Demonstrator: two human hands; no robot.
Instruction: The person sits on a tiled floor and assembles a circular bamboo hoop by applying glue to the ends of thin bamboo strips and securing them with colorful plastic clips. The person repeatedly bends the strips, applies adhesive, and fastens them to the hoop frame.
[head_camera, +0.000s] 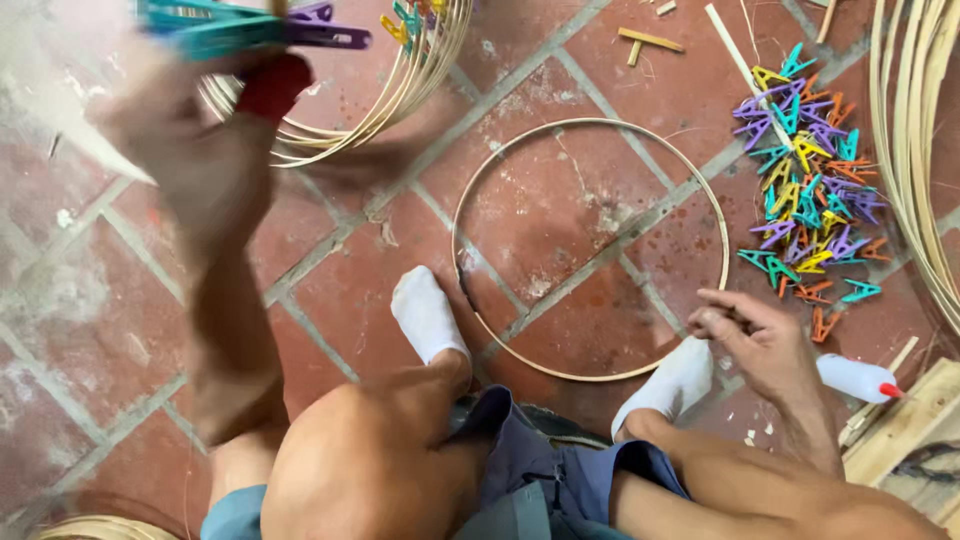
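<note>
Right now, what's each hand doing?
Left hand: raised, closed on a bunch of clothespins.
Right hand: fingers curled at the bamboo hoop; grip cannot be told.

Left hand (200, 150) motion-blurred, its clothespins (250, 25) cut by top edge, stacked hoops (395, 95) partly behind them, strip bundle (920, 150) cropped right, glue bottle (855, 378) partly behind right hand (755, 335)

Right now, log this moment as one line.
left hand: raised, blurred, grip on coloured plastic clothespins | right hand: at thin round bamboo hoop on red tile floor | loose clothespin pile beside
</note>
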